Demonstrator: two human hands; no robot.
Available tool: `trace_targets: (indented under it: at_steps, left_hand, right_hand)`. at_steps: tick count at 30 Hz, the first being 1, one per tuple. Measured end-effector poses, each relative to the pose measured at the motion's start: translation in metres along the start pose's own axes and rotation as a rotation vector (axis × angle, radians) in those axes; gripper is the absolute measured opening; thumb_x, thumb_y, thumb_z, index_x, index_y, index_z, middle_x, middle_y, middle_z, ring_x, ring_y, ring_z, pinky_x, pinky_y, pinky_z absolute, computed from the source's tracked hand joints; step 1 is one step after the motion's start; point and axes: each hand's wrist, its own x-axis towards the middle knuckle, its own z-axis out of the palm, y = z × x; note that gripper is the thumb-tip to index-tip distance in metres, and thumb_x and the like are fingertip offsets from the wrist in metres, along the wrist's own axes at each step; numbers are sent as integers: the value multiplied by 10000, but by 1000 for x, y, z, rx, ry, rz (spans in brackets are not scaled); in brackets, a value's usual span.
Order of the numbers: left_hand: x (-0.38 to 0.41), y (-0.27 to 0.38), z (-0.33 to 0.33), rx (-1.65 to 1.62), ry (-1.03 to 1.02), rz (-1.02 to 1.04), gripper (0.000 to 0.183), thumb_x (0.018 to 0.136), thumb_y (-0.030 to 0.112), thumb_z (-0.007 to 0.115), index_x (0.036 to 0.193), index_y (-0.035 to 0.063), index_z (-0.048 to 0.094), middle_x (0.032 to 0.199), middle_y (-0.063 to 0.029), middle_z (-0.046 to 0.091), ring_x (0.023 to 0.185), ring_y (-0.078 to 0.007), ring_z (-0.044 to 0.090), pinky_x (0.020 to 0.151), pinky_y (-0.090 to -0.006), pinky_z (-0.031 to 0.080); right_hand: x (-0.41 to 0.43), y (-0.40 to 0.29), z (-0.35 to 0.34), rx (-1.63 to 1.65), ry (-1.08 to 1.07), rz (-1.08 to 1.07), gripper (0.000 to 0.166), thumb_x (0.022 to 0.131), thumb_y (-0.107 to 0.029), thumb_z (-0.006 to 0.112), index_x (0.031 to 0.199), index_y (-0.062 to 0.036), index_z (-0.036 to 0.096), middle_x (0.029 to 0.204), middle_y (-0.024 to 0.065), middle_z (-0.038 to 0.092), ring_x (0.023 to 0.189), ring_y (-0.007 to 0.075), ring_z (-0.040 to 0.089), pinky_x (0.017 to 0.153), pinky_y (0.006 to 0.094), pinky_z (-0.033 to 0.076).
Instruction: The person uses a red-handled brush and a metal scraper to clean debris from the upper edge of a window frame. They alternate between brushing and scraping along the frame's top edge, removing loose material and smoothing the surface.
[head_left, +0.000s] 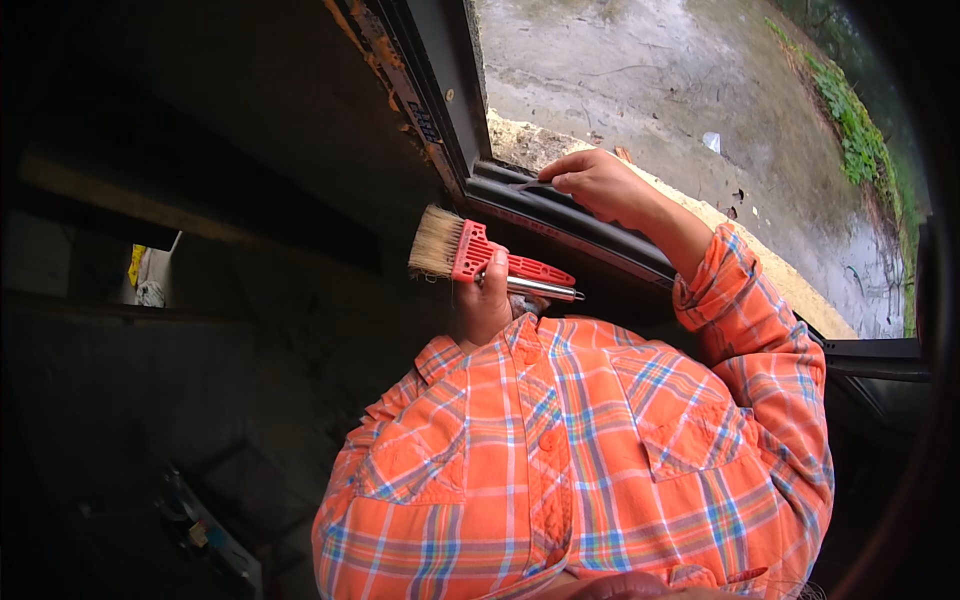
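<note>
My left hand (486, 300) holds a red plastic-handled bristle brush (491, 255) in front of my chest, bristles pointing left. A metal rod-like handle (544, 288) with a loop at its end lies under the brush in the same hand; its far end is hidden. Over the dark window frame (585, 217), my right hand (592, 184) pinches a thin, flat dark tool (529, 184). The tool's tip is at the bottom track, close to the frame's corner. Something pale, too hidden to name, shows below my left hand's grip.
The upright side of the frame (450, 82) rises at the upper left, with orange foam (386, 52) along its edge. Beyond the opening lie a rough pale sill (712, 214), wet concrete ground (637, 75) and green plants (855, 135). The room at left is dark.
</note>
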Motion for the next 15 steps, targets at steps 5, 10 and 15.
trace_targets:
  at_steps: [5,10,15]
  left_hand:
    - [-1,-6,-5,34,8,4,140,860,144,511,917,19,536,814,-35,555,731,-129,524,684,-271,424]
    - [0,-10,-4,73,44,50,153,863,155,510,921,15,534,810,-36,559,731,-131,528,683,-274,427]
    - [-3,-5,-5,94,50,33,143,864,146,514,911,16,550,807,-38,565,727,-135,532,682,-276,428]
  right_hand:
    - [8,-16,-10,-141,-56,19,251,778,-125,521,982,-66,654,542,-36,391,447,67,349,361,235,263]
    - [11,9,-7,31,-119,-6,256,819,-154,520,1033,-81,638,592,-32,436,468,71,381,368,237,296]
    - [22,7,12,-50,-50,-93,242,862,-162,518,1066,-77,617,568,-35,457,429,54,365,366,223,298]
